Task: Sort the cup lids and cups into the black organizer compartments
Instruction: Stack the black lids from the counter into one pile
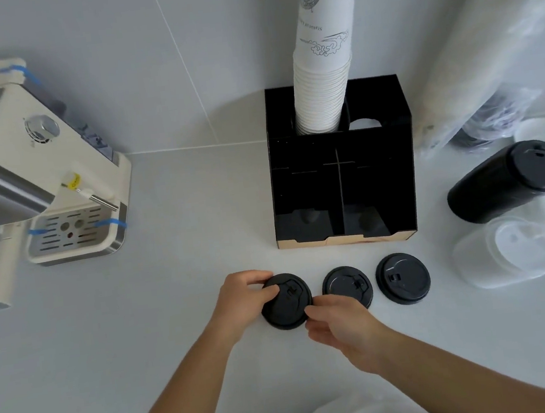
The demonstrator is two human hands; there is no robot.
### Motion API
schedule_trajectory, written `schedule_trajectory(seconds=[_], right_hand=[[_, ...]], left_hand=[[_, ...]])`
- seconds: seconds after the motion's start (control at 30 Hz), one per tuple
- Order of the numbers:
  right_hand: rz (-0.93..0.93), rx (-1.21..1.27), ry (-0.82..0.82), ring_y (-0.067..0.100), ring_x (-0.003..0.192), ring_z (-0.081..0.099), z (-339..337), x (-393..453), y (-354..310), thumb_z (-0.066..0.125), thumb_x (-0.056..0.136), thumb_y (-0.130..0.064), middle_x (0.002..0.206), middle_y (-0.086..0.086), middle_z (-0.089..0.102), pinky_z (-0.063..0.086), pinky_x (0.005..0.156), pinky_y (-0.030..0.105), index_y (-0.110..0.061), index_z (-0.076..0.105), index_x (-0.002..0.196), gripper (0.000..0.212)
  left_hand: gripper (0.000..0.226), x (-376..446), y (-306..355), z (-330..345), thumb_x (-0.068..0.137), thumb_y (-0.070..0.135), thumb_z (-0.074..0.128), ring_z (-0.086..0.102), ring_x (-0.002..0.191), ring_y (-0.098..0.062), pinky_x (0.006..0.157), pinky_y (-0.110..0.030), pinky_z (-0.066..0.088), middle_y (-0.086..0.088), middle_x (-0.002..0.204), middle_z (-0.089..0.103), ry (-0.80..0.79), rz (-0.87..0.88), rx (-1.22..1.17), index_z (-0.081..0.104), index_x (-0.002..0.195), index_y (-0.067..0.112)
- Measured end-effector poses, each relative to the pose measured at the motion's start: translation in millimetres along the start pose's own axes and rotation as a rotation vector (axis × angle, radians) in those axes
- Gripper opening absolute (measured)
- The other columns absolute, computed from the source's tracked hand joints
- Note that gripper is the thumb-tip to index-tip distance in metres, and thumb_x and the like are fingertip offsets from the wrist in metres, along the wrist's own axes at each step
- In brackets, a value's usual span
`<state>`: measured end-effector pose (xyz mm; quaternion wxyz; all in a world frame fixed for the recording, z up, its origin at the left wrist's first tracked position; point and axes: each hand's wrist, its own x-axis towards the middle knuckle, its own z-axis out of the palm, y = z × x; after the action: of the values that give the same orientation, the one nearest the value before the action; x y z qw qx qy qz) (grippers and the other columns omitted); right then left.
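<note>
While both hands grasp the leftmost lid (286, 301), low in the frame's centre

Left hand (241, 300) and right hand (337, 321) pinch opposite rims; lift it level, clear of the middle lid (347, 286), toward the organizer (342, 178) above on the bench (141, 323).

Pale grey tiled wall (111, 55), white countertop (141, 323), cream espresso machine (39, 171), soft, perhaps daylight, lighting
</note>
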<state>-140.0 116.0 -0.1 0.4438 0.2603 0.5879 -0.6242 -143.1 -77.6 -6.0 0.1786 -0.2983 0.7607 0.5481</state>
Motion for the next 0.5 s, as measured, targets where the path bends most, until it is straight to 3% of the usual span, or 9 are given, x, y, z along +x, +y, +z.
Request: schedule_trajectory(seconds=[0.1,0.2,0.37,0.5], right_hand=[[-0.044,-0.012,0.024,0.021,0.085,0.059,-6.2,-9.3,-0.2,0.066,0.091,-0.011,0.096,0.01,0.062,0.058,0.09,0.035,0.004,0.068,0.108,0.023],[-0.085,-0.001,0.079,0.022,0.101,0.063,-14.5,-19.8,1.1,0.069,0.09,-0.013,0.112,0.009,0.066,0.057,0.082,0.034,-0.016,0.066,0.093,0.005],[-0.132,0.043,0.135,0.026,0.095,0.067,-31.1,-29.9,0.9,0.073,0.087,-0.013,0.111,0.015,0.072,0.058,0.077,0.034,-0.009,0.069,0.102,0.016],[-0.176,0.11,0.195,0.025,0.088,0.068,-46.4,-33.6,2.3,0.075,0.086,-0.009,0.105,0.015,0.071,0.058,0.073,0.033,-0.005,0.065,0.109,0.026]], left_hand=[[0.023,-11.1,4.2,3.9,0.078,0.014,0.077,0.068,0.101,-0.017,0.089,-0.041,0.058,0.006,0.111,0.071,-0.008,0.015,-0.056,0.073,0.096,0.028],[0.023,-22.5,7.0,12.2,0.079,0.01,0.076,0.069,0.098,-0.018,0.084,-0.038,0.06,0.003,0.109,0.07,-0.015,0.035,-0.108,0.072,0.098,0.024],[0.03,-32.9,14.1,30.4,0.08,0.008,0.075,0.071,0.096,-0.021,0.081,-0.037,0.061,-0.002,0.11,0.071,-0.037,0.045,-0.154,0.072,0.11,0.012],[0.027,-32.4,23.7,47.1,0.079,0.011,0.076,0.071,0.095,-0.017,0.084,-0.037,0.06,0.002,0.108,0.072,-0.052,0.092,-0.103,0.074,0.104,0.019]])
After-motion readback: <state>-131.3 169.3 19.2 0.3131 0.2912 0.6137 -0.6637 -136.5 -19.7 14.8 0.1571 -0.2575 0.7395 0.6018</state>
